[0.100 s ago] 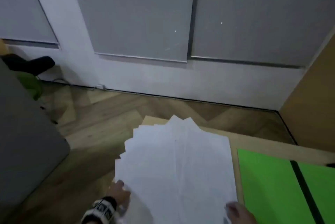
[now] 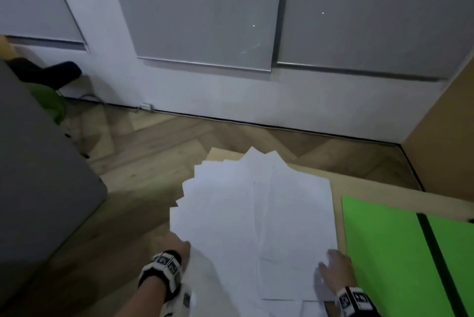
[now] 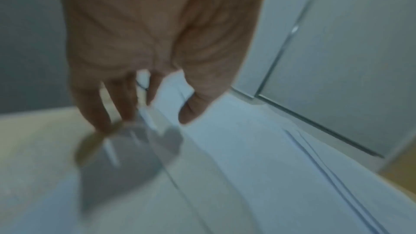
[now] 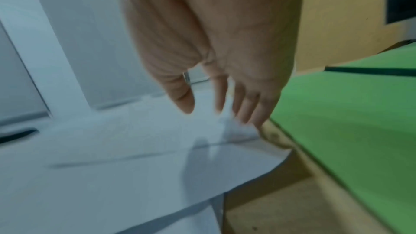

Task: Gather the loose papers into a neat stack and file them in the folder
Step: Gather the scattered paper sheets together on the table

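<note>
Both hands closing in on the fanned papers

The left hand [image 2: 179, 246], fingers loosely extended, touches the papers' [image 2: 256, 214] left edge; a moment ago it sat lower. The right hand [image 2: 334, 265] lies flat on their right corner, nearer the green folder [image 2: 384, 252] than before. Squaring-up seems under way. Blur hides whether either hand pinches a sheet.
</note>
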`<state>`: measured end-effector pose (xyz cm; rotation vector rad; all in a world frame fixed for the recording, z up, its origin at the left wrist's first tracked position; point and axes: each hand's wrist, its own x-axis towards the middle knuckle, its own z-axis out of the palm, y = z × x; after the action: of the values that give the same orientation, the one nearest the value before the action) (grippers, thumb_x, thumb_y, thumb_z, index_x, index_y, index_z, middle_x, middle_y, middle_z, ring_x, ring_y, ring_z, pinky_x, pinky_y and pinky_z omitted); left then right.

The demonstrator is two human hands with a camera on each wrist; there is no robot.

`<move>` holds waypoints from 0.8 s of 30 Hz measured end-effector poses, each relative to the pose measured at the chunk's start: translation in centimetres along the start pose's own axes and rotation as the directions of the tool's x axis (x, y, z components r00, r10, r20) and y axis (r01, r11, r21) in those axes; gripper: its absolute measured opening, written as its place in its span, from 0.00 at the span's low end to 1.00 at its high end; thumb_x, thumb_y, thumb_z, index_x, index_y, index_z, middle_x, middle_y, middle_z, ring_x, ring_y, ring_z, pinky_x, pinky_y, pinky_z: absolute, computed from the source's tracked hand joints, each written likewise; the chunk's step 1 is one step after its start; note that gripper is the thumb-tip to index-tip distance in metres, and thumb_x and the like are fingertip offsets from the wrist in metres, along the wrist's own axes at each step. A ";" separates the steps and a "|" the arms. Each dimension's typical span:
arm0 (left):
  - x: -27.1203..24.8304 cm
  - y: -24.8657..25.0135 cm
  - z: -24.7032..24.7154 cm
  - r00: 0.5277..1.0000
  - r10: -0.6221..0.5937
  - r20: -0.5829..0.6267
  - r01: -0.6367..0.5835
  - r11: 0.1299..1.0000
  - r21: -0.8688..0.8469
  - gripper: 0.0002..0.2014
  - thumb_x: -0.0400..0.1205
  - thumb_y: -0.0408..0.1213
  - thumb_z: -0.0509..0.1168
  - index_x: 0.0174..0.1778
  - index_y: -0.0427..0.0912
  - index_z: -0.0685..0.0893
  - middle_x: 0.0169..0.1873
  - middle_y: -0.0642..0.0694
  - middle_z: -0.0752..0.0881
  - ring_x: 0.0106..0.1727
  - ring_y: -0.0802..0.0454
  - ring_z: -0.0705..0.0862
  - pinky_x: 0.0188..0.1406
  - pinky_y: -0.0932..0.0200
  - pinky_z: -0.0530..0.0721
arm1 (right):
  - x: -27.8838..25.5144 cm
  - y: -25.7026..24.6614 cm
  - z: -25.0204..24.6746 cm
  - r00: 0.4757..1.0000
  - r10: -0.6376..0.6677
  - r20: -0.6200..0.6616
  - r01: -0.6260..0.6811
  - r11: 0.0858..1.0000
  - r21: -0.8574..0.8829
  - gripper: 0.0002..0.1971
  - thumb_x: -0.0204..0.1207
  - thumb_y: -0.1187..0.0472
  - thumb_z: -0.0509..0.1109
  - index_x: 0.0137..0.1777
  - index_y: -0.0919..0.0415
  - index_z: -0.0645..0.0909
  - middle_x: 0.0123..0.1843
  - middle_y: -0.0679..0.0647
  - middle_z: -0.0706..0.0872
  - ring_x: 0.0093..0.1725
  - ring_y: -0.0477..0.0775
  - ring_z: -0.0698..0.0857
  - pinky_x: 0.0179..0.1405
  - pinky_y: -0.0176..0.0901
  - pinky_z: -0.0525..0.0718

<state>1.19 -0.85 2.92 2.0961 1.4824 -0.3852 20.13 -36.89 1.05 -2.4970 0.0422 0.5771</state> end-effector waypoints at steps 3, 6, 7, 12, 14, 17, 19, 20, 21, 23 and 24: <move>-1.2 1.4 -0.5 0.996 -0.083 0.038 0.087 0.988 -0.127 0.31 0.78 0.46 0.66 0.73 0.30 0.74 0.72 0.34 0.78 0.71 0.37 0.79 0.66 0.54 0.79 | 0.2 -2.2 -0.2 0.980 0.162 -0.116 -0.165 0.986 -0.016 0.35 0.68 0.57 0.76 0.71 0.71 0.70 0.70 0.72 0.72 0.68 0.72 0.75 0.65 0.58 0.76; 1.2 1.6 0.8 0.997 -0.077 0.031 0.081 0.976 -0.200 0.42 0.68 0.55 0.65 0.74 0.30 0.72 0.73 0.34 0.77 0.71 0.34 0.78 0.67 0.44 0.80 | 0.1 -3.0 -0.3 0.979 0.176 -0.105 -0.170 0.983 0.064 0.39 0.64 0.57 0.80 0.71 0.73 0.68 0.70 0.72 0.70 0.66 0.74 0.75 0.62 0.61 0.78; 2.4 1.5 1.4 0.997 -0.069 0.026 0.073 0.974 -0.215 0.44 0.66 0.56 0.65 0.74 0.30 0.72 0.72 0.33 0.77 0.70 0.33 0.78 0.65 0.42 0.82 | 0.0 -3.4 -0.3 0.986 0.147 -0.073 -0.142 0.987 0.072 0.40 0.64 0.59 0.80 0.73 0.73 0.66 0.70 0.72 0.71 0.66 0.73 0.76 0.62 0.58 0.78; 0.2 3.3 0.2 0.996 0.035 0.080 -0.004 0.934 -0.357 0.23 0.76 0.45 0.67 0.61 0.37 0.72 0.62 0.36 0.81 0.57 0.38 0.83 0.52 0.52 0.81 | -0.9 -2.9 1.1 0.994 0.045 0.098 -0.053 0.995 0.079 0.36 0.67 0.71 0.76 0.74 0.68 0.64 0.47 0.61 0.79 0.46 0.58 0.78 0.48 0.44 0.77; 0.0 3.5 0.4 0.992 0.092 0.081 -0.053 0.917 -0.396 0.19 0.78 0.43 0.65 0.60 0.37 0.74 0.60 0.37 0.83 0.57 0.38 0.84 0.55 0.50 0.83 | -1.4 -3.1 1.3 0.984 0.014 0.176 -0.018 1.000 0.017 0.31 0.66 0.70 0.76 0.67 0.69 0.67 0.49 0.62 0.81 0.46 0.57 0.78 0.48 0.46 0.78; 0.1 3.6 1.2 0.985 0.157 0.071 -0.104 0.869 -0.484 0.23 0.81 0.44 0.62 0.69 0.36 0.74 0.65 0.37 0.82 0.64 0.37 0.82 0.64 0.45 0.82 | -2.0 -2.9 1.5 0.965 -0.014 0.263 0.014 1.000 0.003 0.30 0.64 0.70 0.75 0.65 0.66 0.68 0.60 0.63 0.82 0.53 0.58 0.80 0.56 0.48 0.81; 0.5 3.6 1.5 0.977 0.200 0.071 -0.138 0.855 -0.500 0.21 0.83 0.39 0.59 0.72 0.37 0.73 0.68 0.37 0.81 0.66 0.37 0.81 0.67 0.45 0.80 | -2.2 -3.3 1.8 0.978 -0.012 0.210 0.014 1.000 -0.007 0.30 0.65 0.67 0.76 0.67 0.67 0.70 0.63 0.65 0.80 0.58 0.61 0.81 0.58 0.47 0.80; 0.6 3.6 1.6 0.972 0.217 0.092 -0.147 0.863 -0.483 0.21 0.83 0.35 0.57 0.73 0.38 0.73 0.68 0.37 0.81 0.66 0.37 0.81 0.67 0.45 0.80 | -2.3 -3.5 2.0 0.988 0.016 0.155 -0.016 1.000 -0.004 0.31 0.65 0.63 0.77 0.67 0.69 0.71 0.64 0.67 0.78 0.58 0.63 0.81 0.58 0.48 0.80; 0.8 3.5 1.7 0.964 0.237 0.120 -0.157 0.873 -0.462 0.21 0.82 0.32 0.56 0.73 0.39 0.74 0.68 0.37 0.81 0.66 0.37 0.81 0.68 0.45 0.80 | -2.4 -3.8 2.2 0.994 0.059 0.091 -0.061 0.998 0.027 0.33 0.66 0.60 0.78 0.69 0.70 0.71 0.66 0.68 0.76 0.59 0.64 0.81 0.59 0.49 0.80; 0.8 3.5 1.3 0.943 0.271 0.195 -0.174 0.898 -0.404 0.21 0.80 0.29 0.56 0.71 0.38 0.76 0.65 0.36 0.83 0.62 0.37 0.82 0.65 0.46 0.81 | -2.7 -4.6 2.8 0.989 0.145 0.019 -0.146 0.982 0.117 0.38 0.66 0.58 0.78 0.73 0.72 0.67 0.72 0.69 0.70 0.63 0.66 0.79 0.62 0.51 0.79; 0.6 3.5 0.8 0.931 0.284 0.228 -0.180 0.903 -0.390 0.21 0.80 0.28 0.57 0.70 0.36 0.76 0.64 0.35 0.83 0.59 0.39 0.82 0.63 0.48 0.81 | -3.0 -5.0 3.1 0.986 0.168 0.017 -0.168 0.975 0.147 0.40 0.66 0.57 0.78 0.75 0.72 0.65 0.74 0.70 0.67 0.66 0.67 0.77 0.65 0.52 0.77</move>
<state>4.71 -1.67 2.85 1.8074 1.0309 -0.2755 16.99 -31.32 2.59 -2.3618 0.2869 0.6252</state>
